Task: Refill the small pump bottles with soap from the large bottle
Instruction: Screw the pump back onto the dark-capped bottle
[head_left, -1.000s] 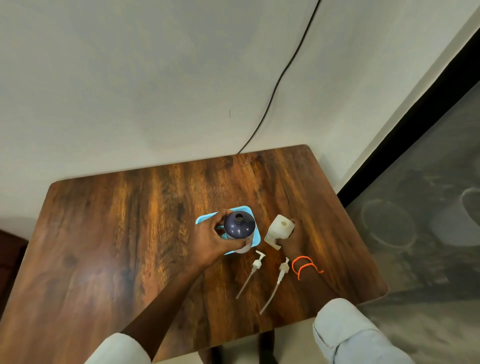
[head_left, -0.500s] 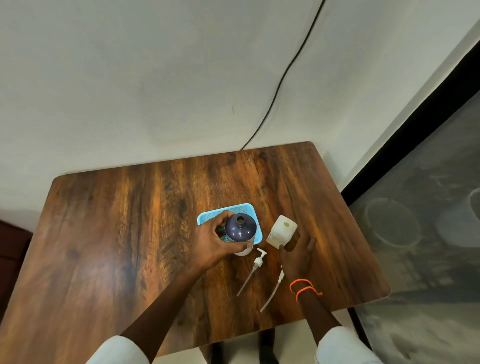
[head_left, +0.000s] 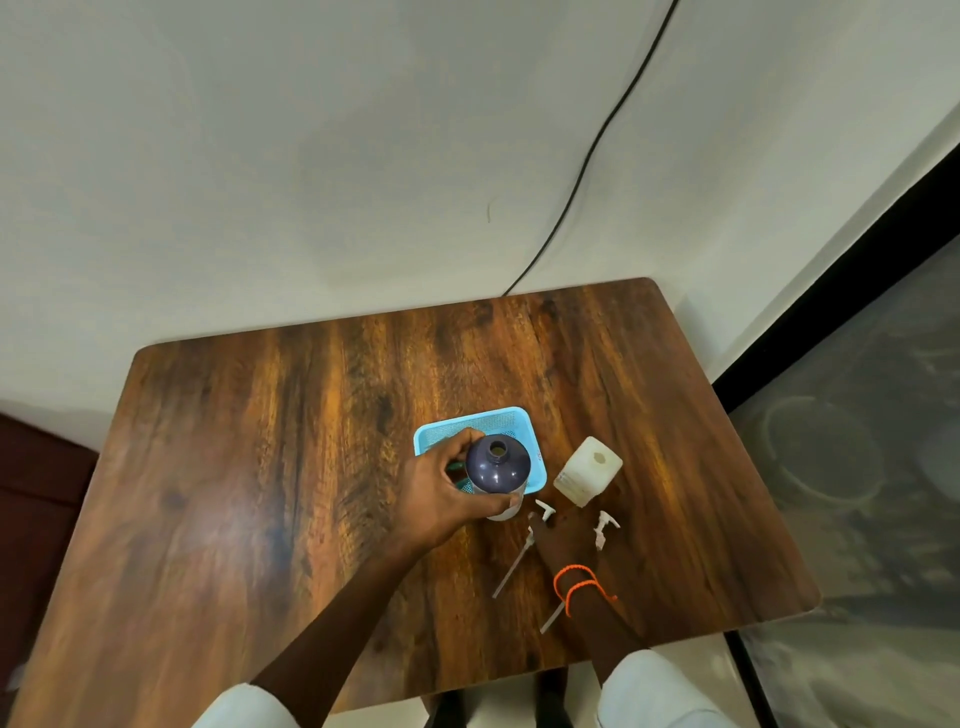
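A dark purple bottle (head_left: 497, 464) with an open neck stands at the front of a blue mesh basket (head_left: 501, 422). My left hand (head_left: 441, 496) grips the bottle round its side. A small white square bottle (head_left: 589, 470), its neck open, stands on the table just right of the basket. Two white pump heads with long tubes lie in front of the bottles, one on the left (head_left: 540, 512) and one on the right (head_left: 605, 525). My right hand (head_left: 563, 532) lies low between them, fingertips by the left pump head. Its fingers blend into the dark wood.
The wooden table (head_left: 260, 467) stands against a pale wall, with a black cable (head_left: 597, 140) running down behind it. The table's right edge borders a dark glass panel (head_left: 857, 467). An orange cord is tied round my right wrist (head_left: 576, 587).
My right hand has let go of the white bottle and drawn back toward me onto the pumps. The white bottle now stands upright on its own. My left hand keeps its hold.
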